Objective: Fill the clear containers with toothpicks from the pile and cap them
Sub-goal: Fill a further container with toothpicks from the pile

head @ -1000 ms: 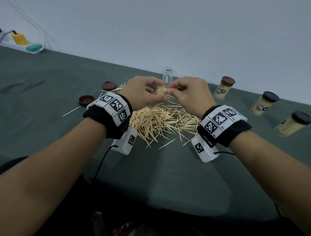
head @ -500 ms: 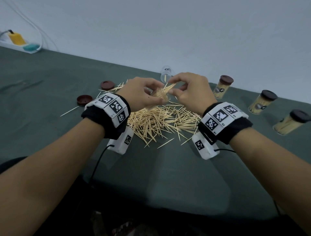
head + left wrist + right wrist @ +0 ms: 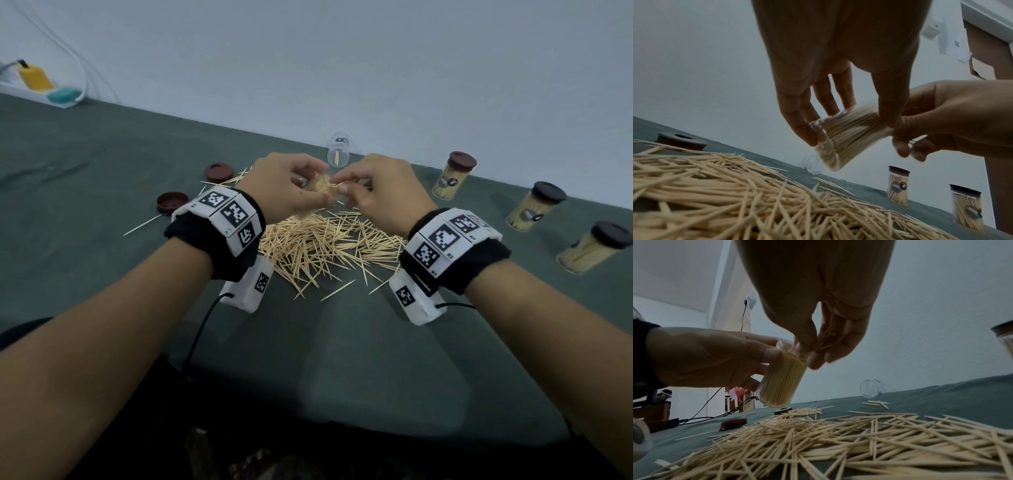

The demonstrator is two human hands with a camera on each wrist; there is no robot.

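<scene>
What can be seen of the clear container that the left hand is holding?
The clear container is a small round tube of see-through plastic, uncapped and packed nearly full with pale wooden toothpicks standing lengthwise. It is held tilted in the air above the toothpick pile, touching neither it nor the table. The left hand grips its wall with thumb and fingers. At its open mouth the right hand pinches a few more toothpicks.

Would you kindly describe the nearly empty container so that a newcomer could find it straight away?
Start at the toothpick pile in the middle of the green table. Just past it, by the table's far edge near the wall, stands the nearly empty container. Unlike the three capped containers to its right, it has no cap and holds only a few toothpicks.
</scene>
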